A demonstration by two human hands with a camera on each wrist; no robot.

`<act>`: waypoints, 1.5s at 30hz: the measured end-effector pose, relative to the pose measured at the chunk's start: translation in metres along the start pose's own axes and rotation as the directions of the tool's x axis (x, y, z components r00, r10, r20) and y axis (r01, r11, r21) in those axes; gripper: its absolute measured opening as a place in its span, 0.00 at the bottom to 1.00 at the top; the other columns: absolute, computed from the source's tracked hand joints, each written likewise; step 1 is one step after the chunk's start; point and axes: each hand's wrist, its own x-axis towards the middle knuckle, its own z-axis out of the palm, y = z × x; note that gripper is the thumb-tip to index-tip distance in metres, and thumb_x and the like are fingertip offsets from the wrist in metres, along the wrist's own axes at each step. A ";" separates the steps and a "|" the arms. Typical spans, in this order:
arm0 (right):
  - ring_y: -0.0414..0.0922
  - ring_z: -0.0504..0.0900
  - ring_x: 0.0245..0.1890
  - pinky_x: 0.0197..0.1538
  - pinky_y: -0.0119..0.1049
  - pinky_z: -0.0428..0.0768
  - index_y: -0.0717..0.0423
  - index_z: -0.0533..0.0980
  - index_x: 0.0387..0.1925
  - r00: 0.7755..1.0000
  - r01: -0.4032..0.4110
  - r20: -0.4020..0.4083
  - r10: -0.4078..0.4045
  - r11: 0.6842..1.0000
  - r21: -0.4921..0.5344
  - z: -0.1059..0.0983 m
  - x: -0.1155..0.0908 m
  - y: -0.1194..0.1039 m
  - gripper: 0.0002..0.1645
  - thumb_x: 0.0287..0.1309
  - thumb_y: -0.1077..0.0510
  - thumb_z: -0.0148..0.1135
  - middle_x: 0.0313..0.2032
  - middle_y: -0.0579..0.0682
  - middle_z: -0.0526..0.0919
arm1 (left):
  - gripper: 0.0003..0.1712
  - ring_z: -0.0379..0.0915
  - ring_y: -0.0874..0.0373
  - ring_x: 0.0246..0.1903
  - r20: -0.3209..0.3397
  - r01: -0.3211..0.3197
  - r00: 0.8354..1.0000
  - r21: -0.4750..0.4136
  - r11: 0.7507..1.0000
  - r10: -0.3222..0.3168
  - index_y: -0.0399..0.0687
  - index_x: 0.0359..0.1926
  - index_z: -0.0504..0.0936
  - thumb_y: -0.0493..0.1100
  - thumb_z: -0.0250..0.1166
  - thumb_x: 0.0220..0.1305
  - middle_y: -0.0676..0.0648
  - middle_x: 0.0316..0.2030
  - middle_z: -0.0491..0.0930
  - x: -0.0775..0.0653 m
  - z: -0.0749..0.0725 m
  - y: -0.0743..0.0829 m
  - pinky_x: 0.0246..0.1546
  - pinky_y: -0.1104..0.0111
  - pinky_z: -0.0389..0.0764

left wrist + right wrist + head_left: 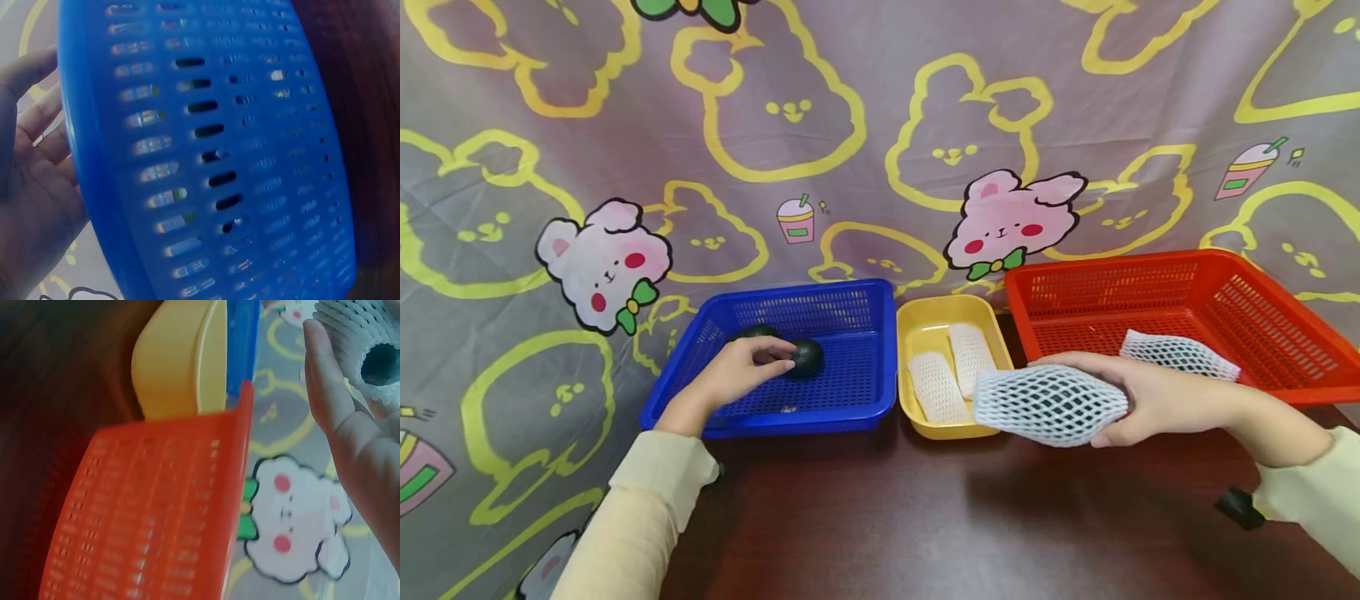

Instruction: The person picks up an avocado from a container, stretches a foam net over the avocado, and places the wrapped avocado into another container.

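Note:
My right hand point(1138, 400) grips a white foam net sleeve point(1051, 405) in front of the red basket, its fingers and thumb round one end. Something dark green, like an avocado, shows through the mesh and in the sleeve's open end point(381, 364). Over the blue basket point(850, 412), my left hand point(741, 367) has its fingers loosely bent beside a dark green avocado point(806, 358); whether they touch it cannot be told. A second avocado point(758, 333) lies partly hidden behind that hand. In the left wrist view, the basket wall hides the fruit from sight.
A yellow tray point(951, 431) between the baskets holds two flat foam net sleeves point(937, 387). Another netted item point(1180, 354) lies in the red basket point(1120, 325), partly behind my right arm. A patterned curtain point(865, 108) hangs behind the dark wooden table point(880, 517).

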 end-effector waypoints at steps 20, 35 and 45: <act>0.40 0.76 0.52 0.43 0.40 0.85 0.44 0.61 0.73 0.924 -0.278 -0.253 0.288 0.958 0.074 -0.031 -0.039 0.052 0.43 0.60 0.64 0.69 0.57 0.42 0.75 | 0.24 0.74 0.37 0.60 0.028 0.118 0.992 0.103 0.988 -0.121 0.38 0.63 0.80 0.48 0.62 0.74 0.34 0.58 0.80 0.039 -0.019 0.000 0.60 0.44 0.73; 0.45 0.76 0.48 0.44 0.44 0.85 0.57 0.56 0.72 0.847 -0.459 -0.247 0.471 0.882 0.110 -0.050 -0.047 0.088 0.45 0.60 0.59 0.70 0.59 0.61 0.70 | 0.26 0.68 0.35 0.64 0.177 0.138 0.966 0.252 0.958 -0.186 0.35 0.65 0.77 0.46 0.62 0.73 0.33 0.64 0.75 0.065 -0.039 0.035 0.66 0.44 0.66; 0.55 0.72 0.52 0.44 0.38 0.82 0.69 0.53 0.71 0.847 -0.507 -0.162 0.506 0.861 0.041 -0.056 -0.040 0.103 0.48 0.59 0.55 0.69 0.60 0.66 0.69 | 0.28 0.65 0.36 0.67 0.219 0.198 0.944 0.227 0.954 -0.248 0.35 0.66 0.76 0.43 0.65 0.70 0.34 0.66 0.72 0.082 -0.026 0.029 0.68 0.47 0.64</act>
